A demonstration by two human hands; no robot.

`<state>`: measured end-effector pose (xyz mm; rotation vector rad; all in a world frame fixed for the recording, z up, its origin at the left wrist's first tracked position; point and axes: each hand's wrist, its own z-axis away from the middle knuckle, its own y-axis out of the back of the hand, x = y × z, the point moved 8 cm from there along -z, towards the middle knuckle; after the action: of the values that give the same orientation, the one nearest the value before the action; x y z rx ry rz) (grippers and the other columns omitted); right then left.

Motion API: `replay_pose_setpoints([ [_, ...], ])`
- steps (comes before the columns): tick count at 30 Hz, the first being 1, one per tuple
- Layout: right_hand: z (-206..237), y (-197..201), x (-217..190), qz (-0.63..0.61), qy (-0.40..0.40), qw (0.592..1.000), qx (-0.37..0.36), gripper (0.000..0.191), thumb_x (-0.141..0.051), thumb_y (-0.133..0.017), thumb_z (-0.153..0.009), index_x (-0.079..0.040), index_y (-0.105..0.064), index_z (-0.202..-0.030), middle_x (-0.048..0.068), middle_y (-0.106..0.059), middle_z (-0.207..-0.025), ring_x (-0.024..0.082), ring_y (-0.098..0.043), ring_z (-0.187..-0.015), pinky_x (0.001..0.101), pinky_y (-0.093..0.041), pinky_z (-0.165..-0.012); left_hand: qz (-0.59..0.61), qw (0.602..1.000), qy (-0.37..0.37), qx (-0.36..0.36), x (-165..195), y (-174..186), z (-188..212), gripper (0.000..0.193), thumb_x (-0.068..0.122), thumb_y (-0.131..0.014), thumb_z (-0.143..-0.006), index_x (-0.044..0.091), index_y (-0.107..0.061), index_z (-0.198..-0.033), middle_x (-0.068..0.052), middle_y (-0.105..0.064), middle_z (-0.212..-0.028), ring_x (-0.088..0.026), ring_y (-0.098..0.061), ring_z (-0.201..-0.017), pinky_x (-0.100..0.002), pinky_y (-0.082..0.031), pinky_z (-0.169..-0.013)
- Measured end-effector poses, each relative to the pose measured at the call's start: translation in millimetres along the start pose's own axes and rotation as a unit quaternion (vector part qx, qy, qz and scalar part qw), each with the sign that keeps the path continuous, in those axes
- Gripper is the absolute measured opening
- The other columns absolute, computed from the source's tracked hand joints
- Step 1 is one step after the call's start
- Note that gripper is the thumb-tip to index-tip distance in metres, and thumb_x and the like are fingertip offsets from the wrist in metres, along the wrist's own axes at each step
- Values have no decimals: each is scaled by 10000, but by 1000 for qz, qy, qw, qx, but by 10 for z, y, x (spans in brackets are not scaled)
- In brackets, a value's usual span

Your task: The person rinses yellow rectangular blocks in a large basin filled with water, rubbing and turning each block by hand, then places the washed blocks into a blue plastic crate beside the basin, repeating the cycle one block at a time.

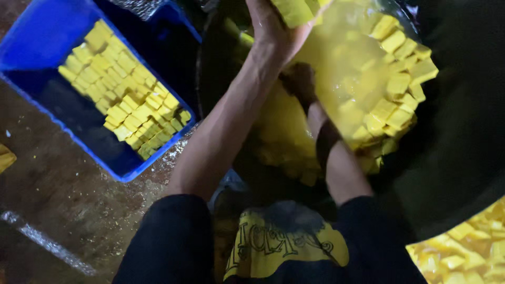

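A large dark basin (447, 158) holds cloudy yellow liquid (342, 68) and several yellow square blocks (397, 84) floating at its right side. My left hand (273, 26) is raised over the basin's near-left part and grips a yellow block (294, 10) at the frame's top edge. My right hand (300, 81) is dipped into the yellow liquid, fingers curled and partly hidden below the surface; I cannot tell whether it holds anything.
A blue plastic crate (42, 37) at the left holds rows of yellow blocks (126, 100) stacked neatly. Wet dark floor (63, 184) lies below it. More yellow blocks (463, 247) show at the bottom right corner. My dark sleeves and yellow-printed apron fill the bottom.
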<state>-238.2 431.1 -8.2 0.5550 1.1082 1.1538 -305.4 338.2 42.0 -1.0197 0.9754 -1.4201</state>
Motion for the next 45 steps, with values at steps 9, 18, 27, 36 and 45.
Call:
replay_pose_setpoints([
  [9, 10, -299, 138, -473, 44, 867, -152, 269, -249, -738, -999, 1, -679, -1079, 53, -656, -886, 162, -608, -750, 328, -512, -649, -8, 996, -77, -39, 1301, -407, 1105, 638, 529, -562, -862, 32, -588, -1261, -156, -660, -1195, -344, -654, -1132, -532, -522, -1031],
  [18, 880, 653, -1146, -552, 115, 792, -235, 424, -52, -738, -931, 28, -615, -1329, 132, -726, -1087, 215, -719, -888, 323, -585, -750, -85, 979, -160, 92, 2069, 304, 1636, 558, 366, -536, -850, 40, -621, -1296, -159, -674, -1179, -324, -655, -1085, -484, -542, -953],
  [27, 1239, 682, -3256, -265, 247, 921, -145, 335, -43, -761, -933, 32, -663, -1245, 74, -725, -1144, 110, -679, -1040, 275, -559, -893, 83, 984, -160, -2, 2152, 694, 1721, 446, 330, -566, -918, -3, -639, -1205, -178, -679, -1126, -321, -666, -1021, -441, -562, -928],
  [36, 1322, -45, -4098, -197, 351, 912, -81, 299, -30, -856, -937, -3, -646, -1148, 82, -706, -1088, 145, -689, -1003, 292, -581, -907, 197, 946, -256, 32, 2689, 1843, 1929, 330, 313, -520, -1106, 4, -631, -1139, -134, -700, -1070, -296, -696, -1032, -487, -571, -973],
  [45, 1168, -1128, -4757, 84, 585, 806, -8, 930, -384, -896, -671, 139, -567, -1367, 368, -473, -1361, 427, -448, -1262, 455, -430, -1016, -21, 975, -196, 102, 3174, 2509, 2213, 465, 392, -628, -934, 48, -651, -1247, -91, -705, -1184, -223, -678, -1087, -379, -564, -1005],
])
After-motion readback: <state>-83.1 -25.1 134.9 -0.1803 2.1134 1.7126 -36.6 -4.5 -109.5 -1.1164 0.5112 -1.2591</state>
